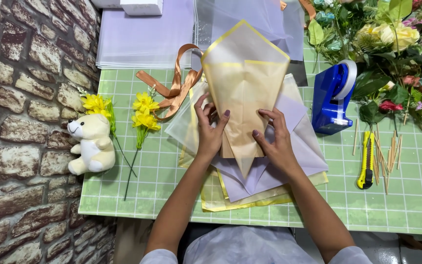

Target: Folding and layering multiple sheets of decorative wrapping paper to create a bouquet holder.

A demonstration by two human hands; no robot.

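Yellow-edged paper cone (242, 88) lies mid-desk, a bit toward the near edge, on a stack of pale wrap sheets (301, 146). Long axis runs far edge to near edge: narrow tip points at the near edge, wide peaked mouth points to the far edge. Left hand (210, 131) and right hand (273, 142) press flat on the cone's lower part, one per side, fingers spread, pinning the folded flaps; no closed grip. Cone is see-thru, so fold layers are hard to read; fingers cover parts of its lower side edges. Orange ribbon (174, 88) partly tucked under cone. Yellow flowers (145, 112) and toy bear (91, 144) by desk's left edge. Blue tape dispenser (333, 95), yellow cutter (366, 159), sticks (391, 154) w/ bouquet (396, 44), cut off at the frame's right, at the desk's right side.
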